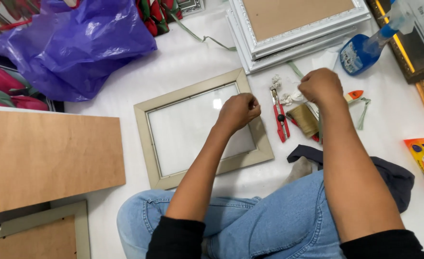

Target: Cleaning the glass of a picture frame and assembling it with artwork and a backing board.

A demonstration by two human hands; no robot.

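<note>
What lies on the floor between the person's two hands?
In the head view, a red utility knife lies between the left hand and the right hand, just right of the pale picture frame, with a tan tape roll beside it.

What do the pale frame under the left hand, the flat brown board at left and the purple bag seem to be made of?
Pale frame: probably painted wood or moulded plastic with a matt beige rim; its pane, glass or clear plastic, reflects light. Brown board: likely hardboard or fibreboard, flat and dull. Purple bag: thin plastic film, glossy and crumpled.
</note>
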